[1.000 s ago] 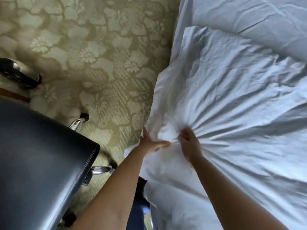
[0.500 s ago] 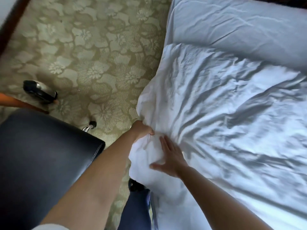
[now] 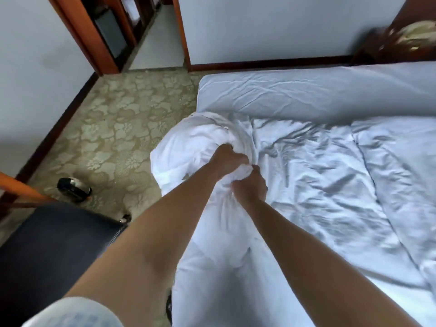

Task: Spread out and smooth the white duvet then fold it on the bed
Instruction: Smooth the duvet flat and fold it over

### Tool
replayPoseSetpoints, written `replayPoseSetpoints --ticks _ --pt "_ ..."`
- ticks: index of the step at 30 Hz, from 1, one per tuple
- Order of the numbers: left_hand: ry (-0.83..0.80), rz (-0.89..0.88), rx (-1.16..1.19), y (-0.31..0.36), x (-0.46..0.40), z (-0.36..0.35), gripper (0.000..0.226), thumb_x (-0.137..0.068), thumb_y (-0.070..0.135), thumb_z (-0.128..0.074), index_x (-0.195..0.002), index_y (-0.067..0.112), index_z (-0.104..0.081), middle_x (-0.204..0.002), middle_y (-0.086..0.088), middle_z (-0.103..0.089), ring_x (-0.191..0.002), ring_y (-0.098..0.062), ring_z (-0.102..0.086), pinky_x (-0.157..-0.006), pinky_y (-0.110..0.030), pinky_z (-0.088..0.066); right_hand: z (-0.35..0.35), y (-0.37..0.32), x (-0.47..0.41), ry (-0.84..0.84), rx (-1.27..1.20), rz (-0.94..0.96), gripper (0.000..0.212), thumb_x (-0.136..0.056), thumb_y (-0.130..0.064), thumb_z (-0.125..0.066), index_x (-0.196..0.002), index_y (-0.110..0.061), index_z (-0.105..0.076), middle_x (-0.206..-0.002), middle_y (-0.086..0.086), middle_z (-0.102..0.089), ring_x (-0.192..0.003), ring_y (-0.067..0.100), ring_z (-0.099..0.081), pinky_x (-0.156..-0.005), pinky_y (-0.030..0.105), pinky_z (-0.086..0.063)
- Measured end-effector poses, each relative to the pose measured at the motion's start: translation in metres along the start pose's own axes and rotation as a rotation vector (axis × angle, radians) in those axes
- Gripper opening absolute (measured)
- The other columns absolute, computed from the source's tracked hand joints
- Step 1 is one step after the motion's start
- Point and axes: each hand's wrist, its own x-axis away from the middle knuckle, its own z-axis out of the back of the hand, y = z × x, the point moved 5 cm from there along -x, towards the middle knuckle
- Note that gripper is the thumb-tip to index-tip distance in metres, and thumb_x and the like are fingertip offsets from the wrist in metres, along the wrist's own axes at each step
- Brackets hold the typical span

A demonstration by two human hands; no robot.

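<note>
Your left hand (image 3: pixel 227 159): fingers curled tight round a gathered bunch of the white duvet (image 3: pixel 318 175) at the bed's left edge. Your right hand (image 3: pixel 251 185): just beside and nearer you than the left, fingers likewise closed on the same bunch, the two fists almost touching.

Duvet: lies crumpled across the bed (image 3: pixel 306 90), heavily creased, with its near-left corner pulled up into a rounded lump that overhangs the mattress side toward the carpet (image 3: pixel 113 128). A strip of bare sheet shows beyond its far edge.

Surroundings: a dark padded chair (image 3: pixel 52 244) at your left; a black shoe (image 3: pixel 73 188) on the patterned carpet near it; an open doorway (image 3: pixel 151 38) with wooden frame ahead.
</note>
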Motion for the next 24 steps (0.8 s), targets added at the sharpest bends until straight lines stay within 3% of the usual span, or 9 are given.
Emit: replayPoseSetpoints --ticks 4,6,8,10,13,16,18,22,24 --pt "0.032 -0.154 0.107 0.028 0.027 -0.045 0.024 -0.087 0.035 -0.066 -0.088 0.011 -0.063 -0.079 0.001 -0.064 -0.076 -0.013 -0.06 -0.074 -0.03 -0.049 0.069 0.041 -0.009 0.049 -0.048 -0.106 0.035 -0.08 -0.026 -0.062 -0.111 -0.013 -0.056 -0.107 0.007 -0.066 -0.1 0.028 -0.063 -0.074 0.027 -0.043" --pt "0.207 -0.288 0.065 0.024 0.039 -0.047 0.031 -0.088 0.039 -0.06 -0.076 0.01 -0.061 -0.07 0.0 -0.06 -0.068 -0.015 -0.056 -0.072 -0.036 -0.049 0.088 0.052 -0.007 0.069 -0.064 -0.105 0.038 -0.077 -0.023 -0.065 -0.112 -0.011 -0.057 -0.109 0.009 -0.065 -0.103 0.03 -0.062 -0.073 0.025 -0.038" --pt "0.493 -0.317 -0.173 0.007 0.05 -0.047 0.039 -0.08 0.051 -0.054 -0.09 0.016 -0.066 -0.092 -0.004 -0.065 -0.09 -0.023 -0.058 -0.084 -0.04 -0.047 0.099 0.059 -0.003 0.088 -0.076 -0.104 0.042 -0.076 -0.023 -0.067 -0.115 -0.01 -0.056 -0.113 0.01 -0.065 -0.108 0.031 -0.06 -0.077 0.026 -0.039" --pt "0.623 -0.08 -0.301 -0.022 0.058 -0.05 0.064 -0.075 0.062 -0.059 -0.127 0.026 -0.053 -0.13 -0.004 -0.049 -0.121 -0.028 -0.044 -0.102 -0.046 -0.035 0.104 0.064 0.002 0.114 -0.1 -0.102 0.043 -0.077 -0.023 -0.066 -0.116 -0.01 -0.055 -0.115 0.011 -0.063 -0.111 0.032 -0.058 -0.083 0.029 -0.042" --pt "0.357 0.347 0.15 -0.064 0.057 -0.068 0.099 -0.068 0.071 -0.065 -0.147 0.035 -0.018 -0.147 -0.012 -0.025 -0.134 -0.034 -0.029 -0.109 -0.051 -0.027 0.106 0.071 0.008 0.147 -0.083 -0.103 0.042 -0.078 -0.024 -0.064 -0.116 -0.01 -0.053 -0.115 0.012 -0.063 -0.111 0.033 -0.057 -0.086 0.032 -0.043" --pt "0.078 0.312 0.608 -0.077 0.046 -0.093 0.103 -0.072 0.061 -0.069 -0.151 0.034 -0.007 -0.151 -0.003 -0.028 -0.135 -0.029 -0.035 -0.111 -0.046 -0.031 0.107 0.077 0.008 0.154 -0.054 -0.104 0.043 -0.078 -0.022 -0.065 -0.117 -0.01 -0.051 -0.115 0.013 -0.062 -0.111 0.034 -0.057 -0.088 0.033 -0.042" --pt "0.041 0.275 0.703 -0.068 0.044 -0.1 0.102 -0.065 0.055 -0.073 -0.148 0.03 -0.02 -0.145 0.003 -0.038 -0.126 -0.023 -0.046 -0.106 -0.042 -0.039 0.114 0.081 0.005 0.15 -0.046 -0.096 0.043 -0.078 -0.02 -0.064 -0.118 -0.01 -0.051 -0.116 0.014 -0.062 -0.112 0.035 -0.056 -0.089 0.033 -0.042" --pt "0.067 0.178 0.767 -0.026 0.035 -0.116 0.081 -0.053 0.039 -0.073 -0.127 0.013 -0.051 -0.123 -0.014 -0.06 -0.099 -0.022 -0.062 -0.081 -0.033 -0.05 0.141 0.093 -0.015 0.133 -0.086 -0.077 0.043 -0.078 -0.022 -0.064 -0.118 -0.01 -0.055 -0.116 0.012 -0.063 -0.112 0.033 -0.058 -0.086 0.03 -0.042" --pt "0.096 0.098 0.756 0.009 0.031 -0.123 0.063 -0.059 0.028 -0.071 -0.117 0.007 -0.058 -0.116 -0.017 -0.064 -0.093 -0.022 -0.062 -0.08 -0.033 -0.05 0.161 0.096 -0.034 0.125 -0.113 -0.049 0.039 -0.081 -0.024 -0.062 -0.117 -0.01 -0.057 -0.115 0.011 -0.063 -0.111 0.031 -0.059 -0.081 0.027 -0.039"
